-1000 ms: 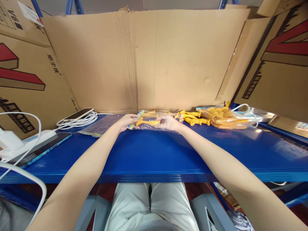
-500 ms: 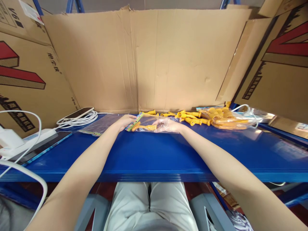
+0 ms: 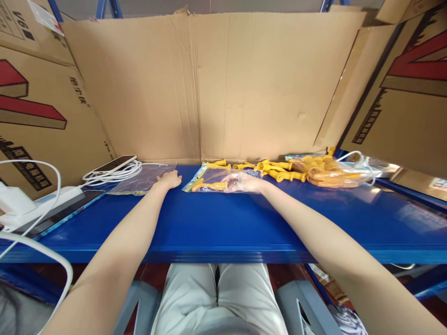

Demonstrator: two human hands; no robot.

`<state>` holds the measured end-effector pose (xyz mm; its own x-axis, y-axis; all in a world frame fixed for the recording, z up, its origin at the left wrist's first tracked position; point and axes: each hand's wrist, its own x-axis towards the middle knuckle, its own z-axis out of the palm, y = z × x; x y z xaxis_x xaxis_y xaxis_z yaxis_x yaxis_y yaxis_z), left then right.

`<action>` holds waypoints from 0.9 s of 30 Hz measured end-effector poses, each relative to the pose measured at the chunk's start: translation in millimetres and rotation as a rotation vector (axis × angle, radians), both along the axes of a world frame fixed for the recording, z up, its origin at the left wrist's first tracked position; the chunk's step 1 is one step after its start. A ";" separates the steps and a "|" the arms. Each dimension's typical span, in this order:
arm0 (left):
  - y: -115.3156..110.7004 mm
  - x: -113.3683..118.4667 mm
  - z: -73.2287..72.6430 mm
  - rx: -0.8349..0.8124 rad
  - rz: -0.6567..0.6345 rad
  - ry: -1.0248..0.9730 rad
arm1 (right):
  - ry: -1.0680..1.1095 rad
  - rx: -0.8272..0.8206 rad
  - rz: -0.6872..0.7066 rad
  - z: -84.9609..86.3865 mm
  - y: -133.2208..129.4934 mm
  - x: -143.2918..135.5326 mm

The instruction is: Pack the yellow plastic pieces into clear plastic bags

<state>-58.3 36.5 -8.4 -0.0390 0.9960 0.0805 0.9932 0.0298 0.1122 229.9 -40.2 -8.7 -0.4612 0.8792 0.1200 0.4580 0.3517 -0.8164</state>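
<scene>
Inside clear bag [image 3: 217,174], yellow piece [image 3: 213,186], right end unclear

Left arm [image 3: 120,251], bare, extends forward; left hand [image 3: 170,179] is palm down, fingers parted. Right arm [image 3: 321,237], bare, slants forward and inward; right hand [image 3: 241,181] points leftward, fingers partly curved. Hands sit nearly level, apart.
</scene>
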 end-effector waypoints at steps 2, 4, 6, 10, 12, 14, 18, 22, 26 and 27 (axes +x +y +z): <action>1.3 -2.1 -2.4 -0.014 0.001 -0.016 | -0.014 0.000 -0.008 0.5 -0.2 -0.6; 2.0 -3.6 -3.8 -0.008 -0.002 -0.029 | -0.030 0.005 -0.023 1.2 -0.9 -1.5; 2.1 -3.3 -3.6 0.017 -0.014 -0.037 | -0.030 0.003 -0.037 1.5 -1.4 -2.6; -0.3 5.8 1.5 0.093 -0.108 -0.070 | 0.017 -0.023 -0.053 0.4 -1.2 -5.1; -3.6 14.0 4.7 0.130 -0.184 -0.082 | 0.051 -0.034 -0.055 0.1 -1.5 -6.3; -8.7 23.6 7.3 0.157 -0.265 -0.075 | 0.085 -0.045 -0.049 0.3 -2.6 -7.2; -21.2 42.4 8.8 0.136 -0.404 -0.048 | 0.128 -0.068 -0.050 0.9 -4.6 -7.2; -26.5 51.8 9.4 0.094 -0.387 -0.098 | 0.165 -0.089 -0.060 0.9 -3.6 -6.9; -24.0 49.7 12.4 0.120 -0.291 -0.150 | 0.200 -0.080 -0.051 1.7 -2.5 -8.2; -22.8 48.0 13.1 0.129 -0.245 -0.151 | 0.219 -0.071 -0.057 2.0 -1.9 -8.4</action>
<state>-10.3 13.7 4.7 0.1798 0.9593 0.2180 0.9411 -0.2322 0.2458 221.6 -42.1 -6.7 -0.3804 0.9128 0.1485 0.2847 0.2684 -0.9203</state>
